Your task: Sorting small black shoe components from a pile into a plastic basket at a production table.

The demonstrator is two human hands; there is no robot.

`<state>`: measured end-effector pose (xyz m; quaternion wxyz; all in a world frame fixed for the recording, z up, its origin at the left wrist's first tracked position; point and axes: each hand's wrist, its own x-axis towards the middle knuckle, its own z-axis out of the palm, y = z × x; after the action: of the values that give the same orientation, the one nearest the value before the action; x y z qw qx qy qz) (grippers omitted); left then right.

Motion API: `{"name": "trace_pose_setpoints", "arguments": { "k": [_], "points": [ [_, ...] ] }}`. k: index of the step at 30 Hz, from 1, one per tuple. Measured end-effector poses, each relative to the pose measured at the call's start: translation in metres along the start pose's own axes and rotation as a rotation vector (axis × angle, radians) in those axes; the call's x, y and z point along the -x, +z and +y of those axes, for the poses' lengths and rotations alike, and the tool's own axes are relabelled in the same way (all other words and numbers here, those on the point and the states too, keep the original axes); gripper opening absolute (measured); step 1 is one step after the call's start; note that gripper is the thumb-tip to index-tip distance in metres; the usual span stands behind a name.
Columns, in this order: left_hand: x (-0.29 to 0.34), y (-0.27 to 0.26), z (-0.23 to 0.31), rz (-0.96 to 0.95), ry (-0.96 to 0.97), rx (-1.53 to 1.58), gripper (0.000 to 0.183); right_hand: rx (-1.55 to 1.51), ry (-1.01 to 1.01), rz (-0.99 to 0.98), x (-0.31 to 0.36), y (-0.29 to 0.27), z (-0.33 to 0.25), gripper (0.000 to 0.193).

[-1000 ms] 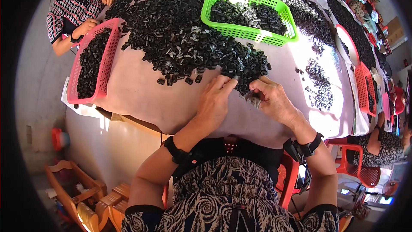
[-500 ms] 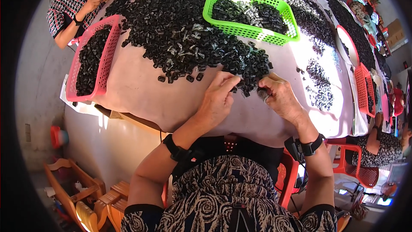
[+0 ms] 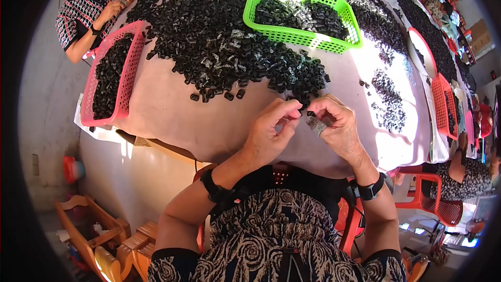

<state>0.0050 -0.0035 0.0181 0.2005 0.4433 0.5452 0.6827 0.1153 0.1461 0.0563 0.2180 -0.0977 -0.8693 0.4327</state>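
Observation:
A heap of small black plastic pieces (image 3: 209, 36), with coiled spring-like bits among them, spreads over the cloth-covered table. At its near tip my left hand (image 3: 271, 130) is closed in a pinch; what sits between thumb and forefinger is too small to make out. Close beside it, fingertips nearly meeting, my right hand (image 3: 339, 128) pinches a small black piece (image 3: 311, 114). A grey fuzzy wrap or pad (image 3: 315, 125) lies against the fingers of that hand. Both hands are just above the cloth, near the table's front edge.
Beyond the hands stands a green basket (image 3: 308, 38) of black pieces. A pink basket (image 3: 136, 57) is at the left edge, a red one (image 3: 442, 107) at the right. One person (image 3: 86, 13) works at far left; others are at right. Red chairs (image 3: 425, 198) stand nearby.
Both hands have drawn closer together at the tip of the heap. The right hand has turned, bringing its pinched fingertips toward the left ones.

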Motion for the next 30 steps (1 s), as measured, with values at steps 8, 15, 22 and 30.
{"name": "trace_pose_setpoints", "arguments": {
  "k": [8, 15, 22, 30],
  "points": [
    [0.002, 0.005, -0.006, -0.011, -0.036, 0.126, 0.04, -0.273, 0.001, 0.132, 0.006, 0.022, -0.006, 0.022],
    [0.004, 0.004, -0.009, 0.066, -0.013, 0.039, 0.033, -0.369, 0.057, 0.182, 0.013, 0.035, -0.003, 0.021],
    [0.004, 0.0, -0.01, 0.057, -0.127, 0.126, 0.026, -0.29, 0.13, 0.107, 0.012, 0.025, -0.012, 0.017],
    [-0.005, -0.011, -0.017, 0.207, -0.089, 0.226, 0.02, -0.035, 0.061, 0.238, -0.007, 0.0, 0.01, 0.019]
  ]
}}
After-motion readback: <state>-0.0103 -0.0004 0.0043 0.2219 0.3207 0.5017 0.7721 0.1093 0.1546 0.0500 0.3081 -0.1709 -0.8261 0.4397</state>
